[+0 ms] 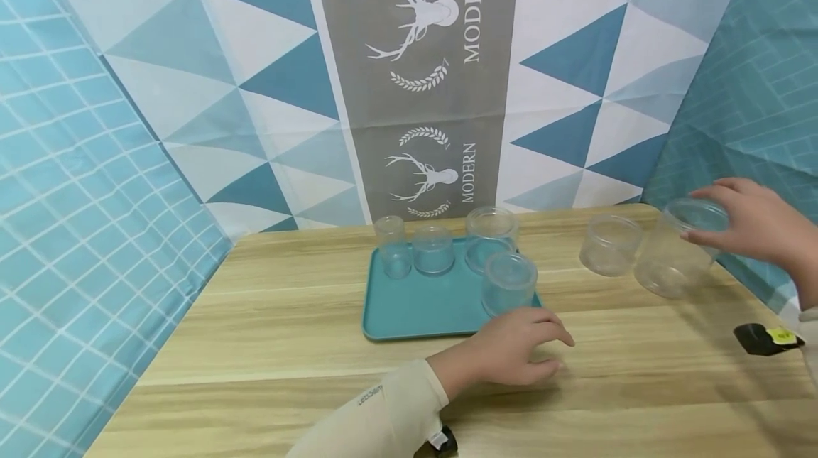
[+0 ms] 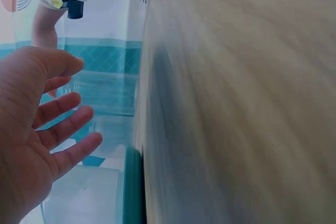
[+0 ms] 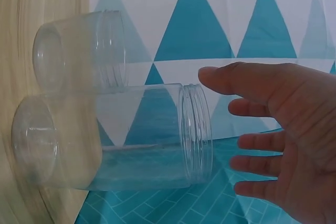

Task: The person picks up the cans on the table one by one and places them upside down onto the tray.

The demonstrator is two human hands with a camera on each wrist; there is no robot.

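Observation:
At the right of the table, my right hand (image 1: pixel 763 224) hovers at the mouth of a tall clear plastic jar (image 1: pixel 667 263). In the right wrist view a gap shows between the fingers and the threaded rim of the tall jar (image 3: pixel 152 137). Beside it stands a shorter clear jar (image 1: pixel 610 246), also lidless. My left hand (image 1: pixel 514 348), fingers loosely spread, is over the table at the front right of a teal tray (image 1: pixel 415 312); it holds nothing. Nearest to it is a clear jar (image 1: pixel 509 286) at the tray's front right corner.
Along the tray's back stand a slim clear jar (image 1: pixel 394 252), a short clear jar (image 1: pixel 434 253) and a wider clear jar (image 1: pixel 491 234). Patterned cloth (image 1: pixel 434 103) hangs behind the wooden table (image 1: pixel 268 351) and at both sides.

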